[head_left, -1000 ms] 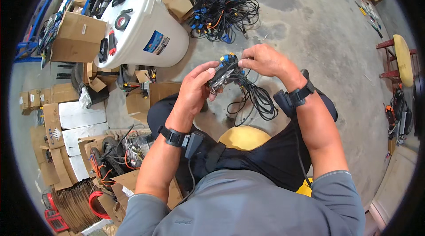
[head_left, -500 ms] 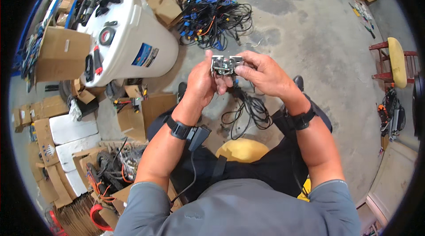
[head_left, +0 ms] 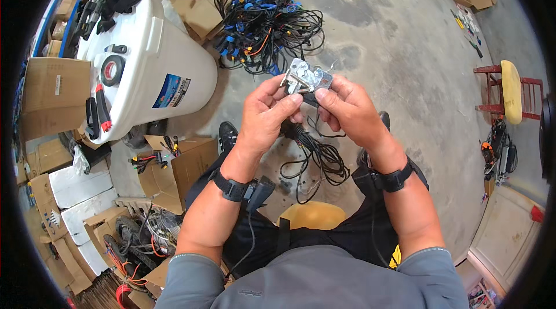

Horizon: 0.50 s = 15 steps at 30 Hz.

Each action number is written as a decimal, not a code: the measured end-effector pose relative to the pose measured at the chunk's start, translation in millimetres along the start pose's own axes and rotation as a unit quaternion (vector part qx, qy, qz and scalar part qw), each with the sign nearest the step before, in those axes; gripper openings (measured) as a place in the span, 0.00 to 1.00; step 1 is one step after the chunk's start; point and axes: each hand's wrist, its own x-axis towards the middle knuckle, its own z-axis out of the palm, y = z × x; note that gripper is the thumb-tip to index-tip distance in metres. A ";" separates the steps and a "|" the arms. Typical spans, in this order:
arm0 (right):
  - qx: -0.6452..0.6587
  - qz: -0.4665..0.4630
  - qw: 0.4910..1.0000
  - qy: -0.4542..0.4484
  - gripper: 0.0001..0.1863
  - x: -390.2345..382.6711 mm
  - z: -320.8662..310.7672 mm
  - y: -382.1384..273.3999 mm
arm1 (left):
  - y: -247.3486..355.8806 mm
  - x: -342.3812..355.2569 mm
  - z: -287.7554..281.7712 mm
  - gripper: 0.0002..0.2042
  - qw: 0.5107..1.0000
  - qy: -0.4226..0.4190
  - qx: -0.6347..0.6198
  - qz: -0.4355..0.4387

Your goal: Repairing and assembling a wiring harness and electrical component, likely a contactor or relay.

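Between both hands I hold a small silvery metal latch mechanism [head_left: 307, 76], with plates, holes and a rod-like part facing up. My left hand [head_left: 260, 116] pinches its left side, thumb on top and fingers beneath. On the other side, my right hand [head_left: 353, 111] grips the right plate between thumb and curled fingers. Something dark shows under the metal, partly hidden by the fingers. Below the hands a bundle of black cable [head_left: 317, 155] lies in loops on the floor between my legs; whether it joins the latch I cannot tell.
A big heap of black cables with blue and yellow connectors [head_left: 263, 25] lies ahead. To the left stands a white tub [head_left: 185, 60], with black tape [head_left: 112, 70] and red-black cutters [head_left: 103, 109] on its lid. Cardboard boxes [head_left: 191, 167] crowd the left; a red-framed stool [head_left: 509, 92] stands right.
The latch mechanism has been turned so its flat plate faces up. My left hand now pinches it thumb-on-top, and the right grip has shifted. The view has moved slightly.
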 end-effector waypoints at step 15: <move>-0.119 -0.180 0.974 0.076 0.27 -1.2 6.8 19.8 | -9.1 -6.1 -0.6 0.21 0.994 0.071 -0.081 0.034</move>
